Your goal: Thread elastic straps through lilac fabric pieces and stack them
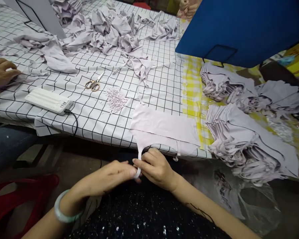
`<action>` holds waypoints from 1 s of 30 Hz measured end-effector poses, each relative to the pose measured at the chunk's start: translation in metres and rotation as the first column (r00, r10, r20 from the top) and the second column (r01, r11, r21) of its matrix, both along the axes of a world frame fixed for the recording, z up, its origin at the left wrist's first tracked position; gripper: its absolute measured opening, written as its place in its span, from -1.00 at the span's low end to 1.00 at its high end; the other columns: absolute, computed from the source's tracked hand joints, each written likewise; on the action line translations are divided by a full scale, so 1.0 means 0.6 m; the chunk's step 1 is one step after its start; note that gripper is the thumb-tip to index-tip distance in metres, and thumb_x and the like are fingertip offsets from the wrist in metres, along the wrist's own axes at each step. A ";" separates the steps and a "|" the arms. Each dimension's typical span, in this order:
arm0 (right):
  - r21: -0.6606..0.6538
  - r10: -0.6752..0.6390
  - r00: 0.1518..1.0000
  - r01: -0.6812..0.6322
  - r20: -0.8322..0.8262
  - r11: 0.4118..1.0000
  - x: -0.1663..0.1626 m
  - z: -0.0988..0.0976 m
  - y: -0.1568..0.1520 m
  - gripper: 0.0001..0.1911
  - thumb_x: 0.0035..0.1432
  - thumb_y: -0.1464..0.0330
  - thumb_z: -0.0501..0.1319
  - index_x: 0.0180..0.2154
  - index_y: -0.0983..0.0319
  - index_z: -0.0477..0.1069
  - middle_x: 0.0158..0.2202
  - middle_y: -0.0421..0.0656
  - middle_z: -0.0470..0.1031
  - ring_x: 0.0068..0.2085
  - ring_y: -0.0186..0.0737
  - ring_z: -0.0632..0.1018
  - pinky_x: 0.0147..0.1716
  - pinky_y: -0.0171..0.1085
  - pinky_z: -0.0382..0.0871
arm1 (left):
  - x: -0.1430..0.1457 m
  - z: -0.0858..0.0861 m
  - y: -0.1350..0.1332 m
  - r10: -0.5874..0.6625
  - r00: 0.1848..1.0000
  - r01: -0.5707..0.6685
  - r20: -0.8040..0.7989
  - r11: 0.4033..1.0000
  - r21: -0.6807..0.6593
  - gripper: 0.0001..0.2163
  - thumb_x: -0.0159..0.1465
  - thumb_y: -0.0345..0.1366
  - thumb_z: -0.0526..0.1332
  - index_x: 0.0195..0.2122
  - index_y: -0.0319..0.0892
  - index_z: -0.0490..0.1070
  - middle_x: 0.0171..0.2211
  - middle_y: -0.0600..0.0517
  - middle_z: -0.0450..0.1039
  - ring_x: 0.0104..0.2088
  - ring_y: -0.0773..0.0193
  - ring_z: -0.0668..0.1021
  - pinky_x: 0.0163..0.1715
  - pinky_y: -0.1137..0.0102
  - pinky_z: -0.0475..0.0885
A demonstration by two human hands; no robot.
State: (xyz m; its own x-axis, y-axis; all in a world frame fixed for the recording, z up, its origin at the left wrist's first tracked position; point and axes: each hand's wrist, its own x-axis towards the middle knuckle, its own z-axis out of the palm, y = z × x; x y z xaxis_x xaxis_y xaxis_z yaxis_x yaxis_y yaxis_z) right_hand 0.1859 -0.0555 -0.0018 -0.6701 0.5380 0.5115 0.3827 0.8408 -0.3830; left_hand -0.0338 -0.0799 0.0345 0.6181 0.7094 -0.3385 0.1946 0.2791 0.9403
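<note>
Pinching a narrow, whitish fabric strap [140, 154] in my left hand [114, 174] and right hand [156, 168], I have its flat, pale-pink cloth garment [164, 124] before me.

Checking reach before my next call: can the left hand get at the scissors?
Probably yes: the scissors lie uncovered on the checked cloth, though the left hand is busy at the strap.

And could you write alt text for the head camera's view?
A person's left hand and right hand hold the narrow strap of a pale fabric piece spread at the edge of a grid-patterned, cloth-covered table. Scissors, small clippings and a white cabled device lie to the left; stacked fabric to the right.
</note>
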 end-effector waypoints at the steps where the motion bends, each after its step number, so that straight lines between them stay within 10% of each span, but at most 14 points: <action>1: -0.027 -0.013 0.999 0.012 -0.030 1.000 -0.003 -0.001 -0.002 -0.73 0.31 0.47 0.13 0.01 0.19 0.45 -0.47 -0.18 0.43 -0.42 -0.22 0.35 -0.42 -0.21 0.23 | 0.000 -0.004 0.006 0.076 0.995 -0.072 -0.066 0.996 0.054 -0.68 0.43 -0.18 0.04 -0.21 -0.12 0.60 -0.22 -0.02 0.61 -0.19 0.19 0.56 -0.13 0.33 0.40; 4: -0.204 -0.074 0.986 0.043 -0.149 0.978 -0.013 0.000 0.001 -0.77 0.32 0.48 0.15 -0.04 0.20 0.49 -0.43 -0.18 0.44 -0.39 -0.26 0.41 -0.39 -0.23 0.29 | 0.011 -0.028 0.020 0.317 0.935 -0.280 -0.161 0.936 0.215 -0.78 0.38 -0.29 0.10 -0.06 -0.13 0.50 -0.31 0.03 0.58 -0.28 0.25 0.55 -0.22 0.37 0.40; 7: -0.439 -0.161 0.955 0.036 -0.250 0.898 -0.020 0.004 0.005 -0.79 0.32 0.42 0.16 -0.08 0.16 0.53 -0.40 -0.18 0.43 -0.36 -0.27 0.47 -0.35 -0.24 0.38 | 0.033 -0.057 0.034 0.293 0.956 -0.287 -0.010 0.942 0.176 -0.75 0.32 -0.30 0.17 0.01 -0.16 0.45 -0.34 0.03 0.56 -0.37 0.31 0.52 -0.30 0.40 0.41; 12: -0.801 -0.419 0.864 0.032 -0.279 0.598 -0.013 0.020 0.043 -0.82 0.26 0.27 0.24 -0.18 0.09 0.61 -0.37 -0.21 0.38 -0.37 -0.31 0.48 -0.33 -0.27 0.41 | 0.061 -0.081 0.055 0.262 0.952 -0.271 0.160 0.962 0.037 -0.73 0.34 -0.16 0.17 -0.33 -0.26 0.52 -0.46 -0.01 0.52 -0.47 0.33 0.50 -0.38 0.41 0.43; 20: -0.967 -0.737 0.628 -0.113 -0.249 0.230 0.027 0.025 0.161 -0.66 -0.03 0.10 0.43 -0.30 0.20 0.62 -0.34 -0.17 0.52 -0.32 -0.30 0.47 -0.25 -0.26 0.38 | 0.064 -0.089 0.058 0.276 0.955 -0.274 0.109 0.961 -0.036 -0.69 0.32 -0.09 0.22 -0.21 -0.27 0.56 -0.48 -0.02 0.55 -0.51 0.35 0.48 -0.41 0.42 0.40; 26: -0.951 -0.845 0.472 -0.280 -0.253 0.128 0.026 0.034 0.184 -0.60 -0.16 0.14 0.51 -0.30 0.23 0.57 -0.33 -0.16 0.55 -0.30 -0.30 0.53 -0.24 -0.29 0.45 | 0.067 -0.101 0.052 0.277 0.958 -0.274 0.072 0.960 -0.050 -0.67 0.31 -0.07 0.21 -0.19 -0.27 0.55 -0.50 -0.02 0.54 -0.52 0.33 0.49 -0.43 0.42 0.39; 30: -0.932 -0.782 0.536 -0.327 -0.317 0.155 0.020 0.052 0.155 -0.62 0.00 0.17 0.45 -0.17 0.21 0.53 -0.43 -0.27 0.46 -0.43 -0.40 0.46 -0.37 -0.36 0.40 | 0.061 -0.079 0.054 0.295 0.955 -0.296 -0.028 0.955 -0.009 -0.68 0.30 -0.10 0.21 -0.11 -0.24 0.54 -0.51 0.01 0.52 -0.53 0.33 0.48 -0.46 0.42 0.38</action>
